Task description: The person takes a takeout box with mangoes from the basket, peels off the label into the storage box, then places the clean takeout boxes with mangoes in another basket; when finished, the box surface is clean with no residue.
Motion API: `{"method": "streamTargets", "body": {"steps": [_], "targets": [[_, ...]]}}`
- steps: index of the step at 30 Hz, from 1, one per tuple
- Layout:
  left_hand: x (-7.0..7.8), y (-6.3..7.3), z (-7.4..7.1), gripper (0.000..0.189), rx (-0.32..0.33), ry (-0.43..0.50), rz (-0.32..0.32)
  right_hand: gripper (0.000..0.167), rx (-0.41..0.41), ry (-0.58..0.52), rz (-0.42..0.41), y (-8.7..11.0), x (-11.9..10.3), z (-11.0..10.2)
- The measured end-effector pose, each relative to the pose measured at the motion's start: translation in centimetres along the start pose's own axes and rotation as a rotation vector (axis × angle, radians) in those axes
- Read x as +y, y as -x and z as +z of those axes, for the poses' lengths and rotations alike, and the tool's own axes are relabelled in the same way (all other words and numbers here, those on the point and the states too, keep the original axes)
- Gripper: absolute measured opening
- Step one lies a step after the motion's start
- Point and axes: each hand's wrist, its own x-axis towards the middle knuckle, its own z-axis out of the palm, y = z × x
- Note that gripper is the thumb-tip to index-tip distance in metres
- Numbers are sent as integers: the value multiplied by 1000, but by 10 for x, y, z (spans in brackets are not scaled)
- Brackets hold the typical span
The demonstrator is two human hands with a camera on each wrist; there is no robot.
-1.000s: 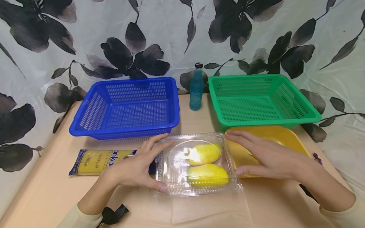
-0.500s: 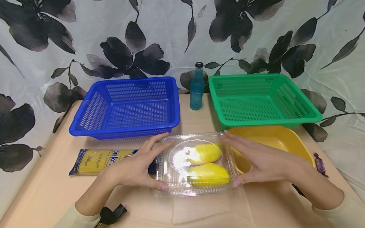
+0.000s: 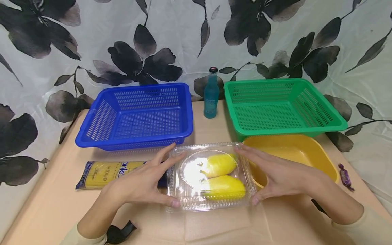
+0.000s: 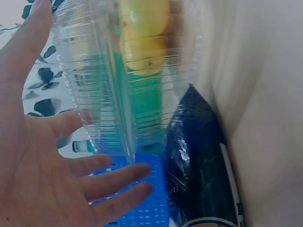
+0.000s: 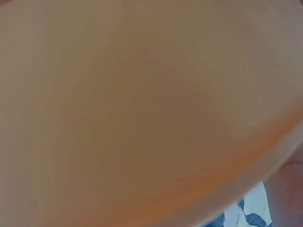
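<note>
A clear plastic clamshell container [image 3: 191,203] lies lid-down-flat on the table with two yellow mangoes [image 3: 225,188] showing through its top. My left hand [image 3: 142,182] rests along its left edge, fingers spread and nearly straight, thumb at the near corner. On the opposite side, my right hand [image 3: 278,173] touches the lid's right edge with outstretched fingers, its thumb by the near right corner. From the left wrist, the container [image 4: 106,123] stands beside the extended fingers of the left hand [image 4: 52,165]. A blurred tan surface [image 5: 142,109] fills most of the right wrist view.
A pasta packet [image 3: 105,174] lies partly behind the left hand. Farther back are a blue basket [image 3: 131,140], a blue bottle [image 3: 211,97] and a green basket [image 3: 291,131]. A yellow tray [image 3: 321,153] sits under the right forearm, and a purple-wrapped candy [image 3: 346,177] lies right of it.
My right hand has shifted slightly left, its fingers coming onto the container's right edge and its thumb toward the near corner. The left hand and the container stay nearly in place.
</note>
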Motion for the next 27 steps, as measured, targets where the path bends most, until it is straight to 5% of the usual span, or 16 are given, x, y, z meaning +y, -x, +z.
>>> {"method": "streamTargets", "body": {"steps": [7,27], "targets": [[5,4,0,123,-57,26,-55,125,5,18,11,5,0,1],[29,25,-9,113,134,-79,89,119,107,-61,-42,26,-11,-20]]}}
